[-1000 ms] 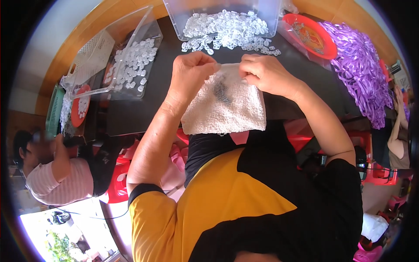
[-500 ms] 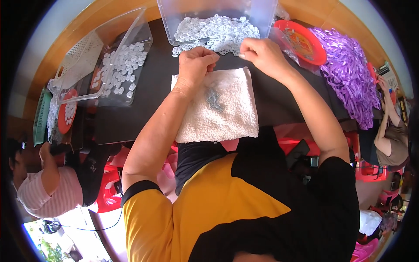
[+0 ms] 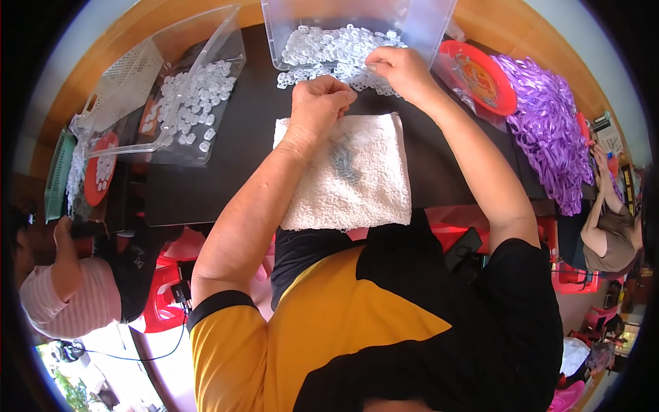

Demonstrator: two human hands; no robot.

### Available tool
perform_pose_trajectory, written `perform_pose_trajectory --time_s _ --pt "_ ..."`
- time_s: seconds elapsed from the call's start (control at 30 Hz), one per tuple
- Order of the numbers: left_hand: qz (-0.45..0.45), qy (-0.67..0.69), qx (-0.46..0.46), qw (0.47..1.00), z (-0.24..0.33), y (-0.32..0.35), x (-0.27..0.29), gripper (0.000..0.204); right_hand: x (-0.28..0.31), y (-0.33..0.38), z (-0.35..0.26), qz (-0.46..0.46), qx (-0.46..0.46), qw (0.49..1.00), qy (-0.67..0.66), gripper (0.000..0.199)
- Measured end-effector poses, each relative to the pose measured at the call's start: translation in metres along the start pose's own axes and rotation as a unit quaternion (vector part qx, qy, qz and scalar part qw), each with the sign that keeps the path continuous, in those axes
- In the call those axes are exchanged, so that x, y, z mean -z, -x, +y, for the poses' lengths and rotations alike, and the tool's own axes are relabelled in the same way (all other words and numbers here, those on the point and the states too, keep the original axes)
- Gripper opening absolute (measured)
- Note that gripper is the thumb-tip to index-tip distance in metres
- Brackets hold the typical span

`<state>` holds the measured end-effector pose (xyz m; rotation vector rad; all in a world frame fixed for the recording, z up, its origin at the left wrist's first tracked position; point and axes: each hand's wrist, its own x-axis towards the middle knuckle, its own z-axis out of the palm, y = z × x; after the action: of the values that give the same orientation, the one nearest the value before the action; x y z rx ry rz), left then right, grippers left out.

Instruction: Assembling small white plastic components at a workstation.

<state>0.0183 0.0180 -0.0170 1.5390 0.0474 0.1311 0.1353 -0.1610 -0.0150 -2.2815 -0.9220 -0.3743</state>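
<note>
My left hand [image 3: 320, 103] is closed in a pinch just past the far edge of a folded cream towel [image 3: 343, 199]. Whatever its fingertips hold is too small to make out. My right hand [image 3: 405, 73], also pinched, hovers at the near side of a heap of small white plastic pieces [image 3: 336, 44]; anything between its fingers is hidden. That heap spills from a clear plastic bin [image 3: 439, 27] onto the dark table. On the towel lies a little cluster of thin greyish pieces [image 3: 345, 163], too small to name.
A tilted clear box [image 3: 237, 51] with more white pieces stands left on the dark table [image 3: 199, 196]. At right are a red plate [image 3: 506, 96] and a pile of purple ribbons [image 3: 549, 130]. One person [image 3: 82, 295] sits left, another [image 3: 607, 237] right.
My right hand has moved away from me and leftward, over the white pieces. The left hand stays pinched near the towel's far edge. The whole view has shifted slightly.
</note>
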Motion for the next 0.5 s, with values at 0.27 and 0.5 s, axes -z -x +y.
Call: perform_pose_trajectory --time_s 0.27,0.5 --pt "0.013 0.021 -0.006 1.000 0.006 0.005 0.002 0.010 0.032 0.025 -0.045 -0.047 -0.202 0.899 -0.387 0.014" --pt "-0.128 0.156 0.074 0.977 0.014 0.007 0.009 0.024 0.028 0.038 -0.070 -0.011 -0.116 0.903 -0.413 0.009"
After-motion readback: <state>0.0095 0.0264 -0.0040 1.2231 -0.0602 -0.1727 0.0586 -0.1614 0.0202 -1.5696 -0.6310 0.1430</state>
